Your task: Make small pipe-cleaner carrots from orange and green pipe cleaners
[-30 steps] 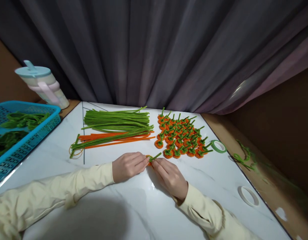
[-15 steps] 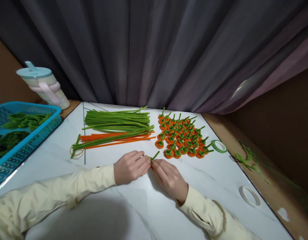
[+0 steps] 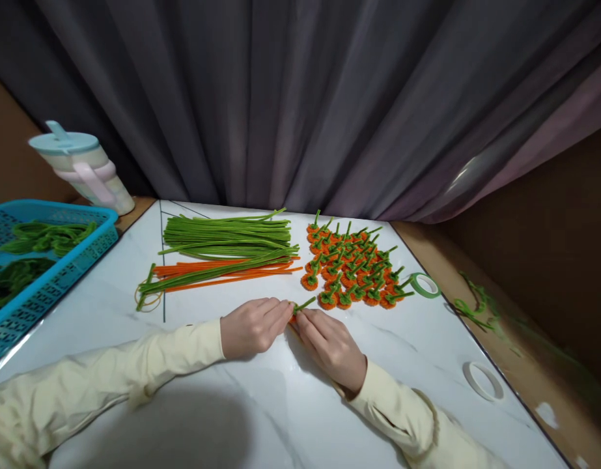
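My left hand (image 3: 257, 326) and my right hand (image 3: 333, 346) meet at the middle of the white table, fingers pinched together on one small pipe-cleaner pumpkin (image 3: 305, 304). Its green stem sticks out to the upper right, and a bit of orange shows between the fingertips; the rest is hidden. Just beyond my right hand lie rows of orange pumpkins with green stems (image 3: 351, 267). Left of them are a thick bundle of green pipe cleaners (image 3: 226, 234) and a thinner bundle of orange pipe cleaners (image 3: 241, 278), with some green ones lying across it.
A blue basket (image 3: 85, 251) with green bundles stands at the left, a lidded tumbler (image 3: 83, 169) behind it. A green tape roll (image 3: 425, 285) and a white ring (image 3: 483, 381) lie near the right edge. Green scraps (image 3: 473, 312) lie beyond that edge. A dark curtain (image 3: 261, 98) hangs behind.
The green stem between my fingers leans lower to the right than before. Both hands stay nearly in place; the whole view has shifted slightly.
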`<state>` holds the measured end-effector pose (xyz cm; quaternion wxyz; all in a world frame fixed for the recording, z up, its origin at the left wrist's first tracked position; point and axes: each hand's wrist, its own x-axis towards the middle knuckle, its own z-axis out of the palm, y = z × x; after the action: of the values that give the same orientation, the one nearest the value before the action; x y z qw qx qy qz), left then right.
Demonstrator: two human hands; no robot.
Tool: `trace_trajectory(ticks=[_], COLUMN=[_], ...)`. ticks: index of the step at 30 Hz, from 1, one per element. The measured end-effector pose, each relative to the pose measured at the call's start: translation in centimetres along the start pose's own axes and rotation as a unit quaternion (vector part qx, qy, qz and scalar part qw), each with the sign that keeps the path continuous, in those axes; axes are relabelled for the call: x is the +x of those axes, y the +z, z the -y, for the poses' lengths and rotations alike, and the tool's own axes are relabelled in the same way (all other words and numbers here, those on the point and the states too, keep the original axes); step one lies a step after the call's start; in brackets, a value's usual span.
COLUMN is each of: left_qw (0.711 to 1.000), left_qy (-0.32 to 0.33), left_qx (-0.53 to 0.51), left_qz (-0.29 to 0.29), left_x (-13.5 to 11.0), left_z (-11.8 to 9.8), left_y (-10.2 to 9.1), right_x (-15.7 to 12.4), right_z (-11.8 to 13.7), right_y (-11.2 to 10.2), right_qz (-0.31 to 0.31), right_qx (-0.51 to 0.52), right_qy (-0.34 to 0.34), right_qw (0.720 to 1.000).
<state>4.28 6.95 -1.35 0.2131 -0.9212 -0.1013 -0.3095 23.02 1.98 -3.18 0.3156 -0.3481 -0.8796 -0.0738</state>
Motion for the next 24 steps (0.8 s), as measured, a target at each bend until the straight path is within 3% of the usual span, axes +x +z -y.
trace_trajectory(ticks=[9, 14, 16, 19, 22, 24], left_qw=[0.995, 0.974, 0.947, 0.879, 0.809, 0.778], left_qy=[-0.021, -0.103, -0.171, -0.266, -0.323, -0.355], left_qx=[-0.097, -0.199, -0.272, -0.393, -0.485, -0.511], left_qz=[-0.004, 0.022, 0.025, 0.049, 0.080, 0.089], left_x=[-0.6, -0.6, -0.6, -0.7, -0.8, -0.9], left_z=[1.1, 1.0, 1.0, 1.2, 1.3, 1.3], left_y=[0.6, 0.6, 0.7, 1.1, 1.4, 1.5], right_x=[-0.2, 0.0, 0.0, 0.2, 0.2, 0.2], right_z=[-0.7, -0.4, -0.3, -0.3, -0.4, -0.5], right_y=[-0.2, -0.4, -0.5, -0.8, -1.0, -1.0], right_qz=[0.012, 0.010, 0.005, 0.003, 0.002, -0.001], right_qx=[-0.007, -0.031, -0.035, -0.035, -0.023, -0.006], right_qy=[-0.042, -0.045, -0.056, -0.073, -0.077, -0.072], right_qw=[0.999, 0.998, 0.998, 0.997, 0.997, 0.997])
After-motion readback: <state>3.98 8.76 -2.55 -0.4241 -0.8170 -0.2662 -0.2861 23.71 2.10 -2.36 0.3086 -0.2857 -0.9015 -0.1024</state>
